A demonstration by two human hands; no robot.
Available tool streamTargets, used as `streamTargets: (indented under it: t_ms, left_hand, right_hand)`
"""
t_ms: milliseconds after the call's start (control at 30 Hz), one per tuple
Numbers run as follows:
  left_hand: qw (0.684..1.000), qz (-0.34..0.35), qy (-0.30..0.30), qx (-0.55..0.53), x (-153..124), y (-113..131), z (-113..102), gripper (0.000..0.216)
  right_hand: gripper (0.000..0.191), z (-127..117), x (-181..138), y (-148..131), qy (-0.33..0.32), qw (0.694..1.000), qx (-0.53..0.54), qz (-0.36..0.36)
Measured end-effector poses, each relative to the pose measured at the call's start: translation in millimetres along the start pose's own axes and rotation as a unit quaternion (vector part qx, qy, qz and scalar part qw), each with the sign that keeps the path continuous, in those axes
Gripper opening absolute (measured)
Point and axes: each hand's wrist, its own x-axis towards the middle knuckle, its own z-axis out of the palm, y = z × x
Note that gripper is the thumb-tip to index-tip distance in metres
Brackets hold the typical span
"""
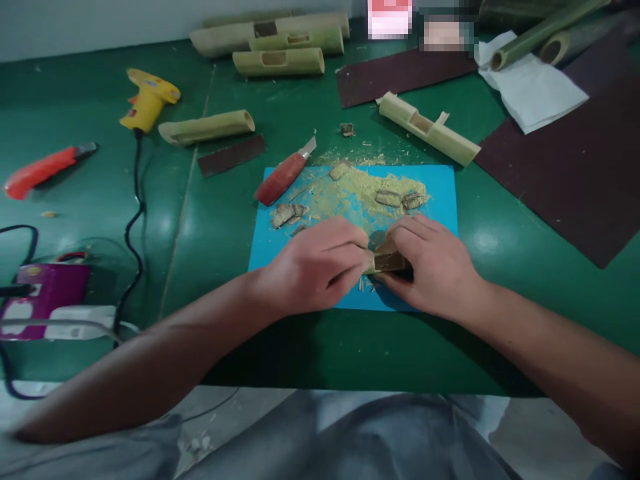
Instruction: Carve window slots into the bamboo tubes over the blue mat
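1. 1 bamboo pc (pixel 370 268), btwn L hand (pixel 327 263) & R hand (pixel 433 263), over 1 blue sheet (pixel 443 188).
2. L hand closed on its L end; R hand grasping R end.
3. Beyond L hand: 1 red-handled knife (pixel 283 179); farther out L, 1 yellow glue gun (pixel 150 98).
4. Beyond R hand: 1 notched tube (pixel 453 145), approx. straight ahead.

Dim light, glare on tabletop (pixel 492 237)
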Motion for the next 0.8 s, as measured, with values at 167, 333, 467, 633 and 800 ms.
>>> streamTargets:
  t_ms: [167,333,467,633,800]
  left_hand:
    - [1.000,0.004,0.000,0.018,-0.7,-0.4,-1.5,0.016]
    - [0.999,0.036,0.003,0.024,-2.0,-1.2,0.7,0.015]
    - [1.000,0.015,0.011,0.025,-1.3,-2.5,0.7,0.014]
    - [0.999,0.023,0.014,0.027,-1.4,-2.5,-1.3,0.015]
    - [1.000,0.009,-0.002,0.008,-2.9,-1.2,-2.5,0.015]
  right_hand:
    - [0.016,0.6,-0.5,-0.7,0.005,1.000,-0.002,0.001]
    - [0.016,0.5,-0.5,-0.3,0.003,1.000,-0.002,-0.005]
    - [0.019,0.2,-0.2,-0.1,0.008,1.000,-0.009,-0.006]
    - [0.019,0.0,-0.5,0.2,-0.001,1.000,-0.002,-0.001]
    - [0.018,0.7,-0.7,0.1,-0.002,1.000,0.003,0.001]
